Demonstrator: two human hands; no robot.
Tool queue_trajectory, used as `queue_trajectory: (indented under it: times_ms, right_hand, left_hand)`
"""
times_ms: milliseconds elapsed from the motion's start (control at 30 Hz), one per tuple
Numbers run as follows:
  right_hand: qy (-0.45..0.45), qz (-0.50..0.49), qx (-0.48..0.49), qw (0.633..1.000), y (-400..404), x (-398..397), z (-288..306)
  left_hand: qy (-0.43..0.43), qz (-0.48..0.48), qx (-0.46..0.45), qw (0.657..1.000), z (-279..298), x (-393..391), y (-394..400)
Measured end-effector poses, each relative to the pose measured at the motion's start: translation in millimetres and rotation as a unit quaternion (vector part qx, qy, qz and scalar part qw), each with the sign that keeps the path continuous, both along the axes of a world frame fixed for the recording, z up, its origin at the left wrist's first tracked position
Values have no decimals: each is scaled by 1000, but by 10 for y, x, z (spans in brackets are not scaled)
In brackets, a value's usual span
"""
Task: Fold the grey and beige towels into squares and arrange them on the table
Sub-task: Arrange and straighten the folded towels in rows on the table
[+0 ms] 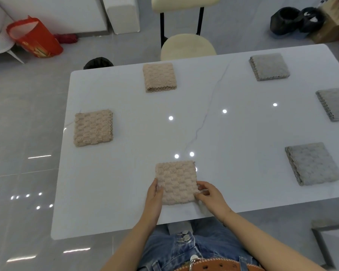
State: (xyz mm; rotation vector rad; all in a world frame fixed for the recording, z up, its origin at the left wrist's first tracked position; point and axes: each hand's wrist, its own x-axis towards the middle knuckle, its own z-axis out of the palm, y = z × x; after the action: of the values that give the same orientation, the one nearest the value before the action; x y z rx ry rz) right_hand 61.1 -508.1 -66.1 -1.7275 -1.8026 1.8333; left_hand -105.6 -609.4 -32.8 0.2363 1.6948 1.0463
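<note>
The right hand (pixel 209 196) curls its fingers (pixel 202 185) and thumb onto the right edge of the folded beige towel (pixel 176 178), pinching it. The left hand (pixel 155 194) grips the left edge. The towel lies flat at lower centre on the white table (pixel 125 173). Other beige squares sit at middle left (pixel 93 128) and upper centre (pixel 159 77). Grey squares (pixel 269 66) (pixel 335 103) (pixel 313 163) line the right side.

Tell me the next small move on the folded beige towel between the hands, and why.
Probably press the nearest beige folded terry towel flat and let go. It already looks square on the white table, the left hand and right hand hold its side edges, and the other beige towels and grey towels lie folded.
</note>
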Motion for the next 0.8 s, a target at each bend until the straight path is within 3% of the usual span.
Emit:
queue_trajectory:
  times_ms: [167, 233, 300, 367, 433, 500, 600, 800]
  right_hand:
    - [-13, 4, 7, 1000, -6, -11, 55]
    - [-26, 27, 49, 998, -24, -4, 124]
    - [-58, 95, 142, 984, -41, 24, 193]
    - [-98, 164, 248, 950, -47, 30, 256]
    - [-137, 197, 312, 919, -73, 3, 283]
    - [-162, 197, 339, 906, -136, -54, 295]
    - [-200, 205, 378, 880, -238, -171, 316]
    - [-212, 222, 382, 872, -431, -402, 424]
  left_hand:
    - [15, -20, -8, 1000, -61, -28, -11]
    - [89, -68, -14, 994, -97, -59, -56]
    - [257, -184, -47, 947, -97, -133, -133]
    - [414, -265, -44, 870, -53, -248, -181]
    - [510, -298, -25, 807, -10, -359, -201]
    - [563, -314, -14, 764, 13, -456, -204]
    - [605, -326, -14, 727, 45, -592, -225]
    - [619, -336, -23, 710, 65, -770, -384]
